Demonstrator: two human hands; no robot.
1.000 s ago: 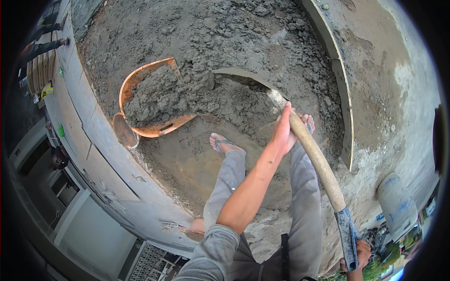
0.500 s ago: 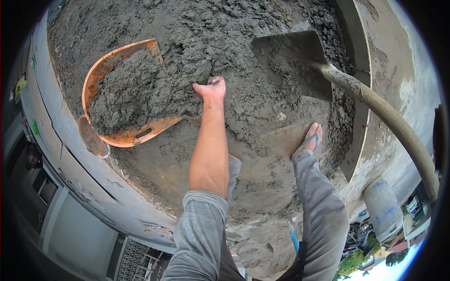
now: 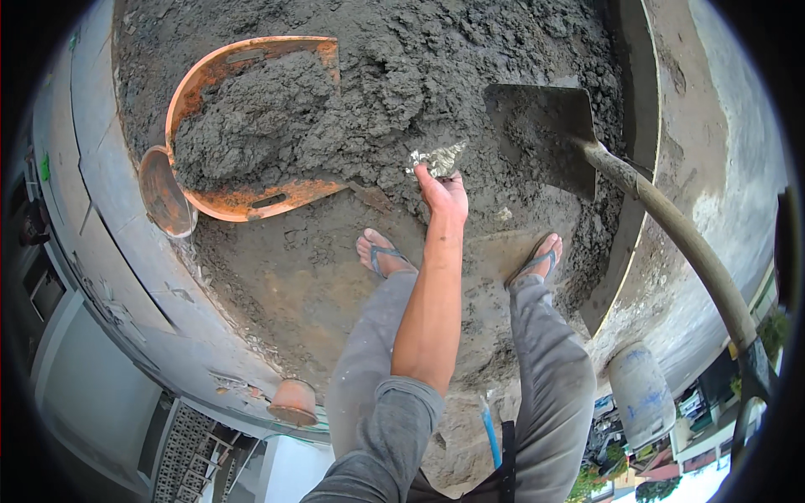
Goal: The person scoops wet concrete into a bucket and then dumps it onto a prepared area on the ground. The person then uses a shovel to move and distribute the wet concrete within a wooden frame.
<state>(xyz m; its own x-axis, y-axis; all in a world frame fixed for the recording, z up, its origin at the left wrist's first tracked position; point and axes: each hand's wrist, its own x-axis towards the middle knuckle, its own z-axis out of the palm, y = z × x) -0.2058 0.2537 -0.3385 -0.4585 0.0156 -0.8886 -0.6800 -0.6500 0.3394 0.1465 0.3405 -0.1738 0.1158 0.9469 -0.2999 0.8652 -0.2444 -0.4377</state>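
Observation:
In my left hand (image 3: 444, 197), palm up, the thumb and fingers are closed on a crumpled silvery wrapper (image 3: 442, 158), which looks like foil or shiny plastic. The hand is just above a heap of wet grey mortar (image 3: 394, 101). To its left an orange plastic tub (image 3: 239, 205) lies on its side with mortar spilling from its mouth. A shovel (image 3: 545, 138) rests blade-down on the mortar to the right; its curved wooden handle (image 3: 671, 210) reaches toward the lower right. My right hand is out of view.
My feet in flip-flops stand on the mortar-smeared ground. A small round pail (image 3: 170, 197) is beside the tub, and another orange pail (image 3: 293, 401) stands at lower left. A board edge (image 3: 633, 251) borders the mortar on the right. A blue-marked drum (image 3: 641, 394) is at lower right.
My left hand has moved right from beside the tub's mouth, and the silvery wrapper now shows in its fingers. The view has shifted, revealing my left foot.

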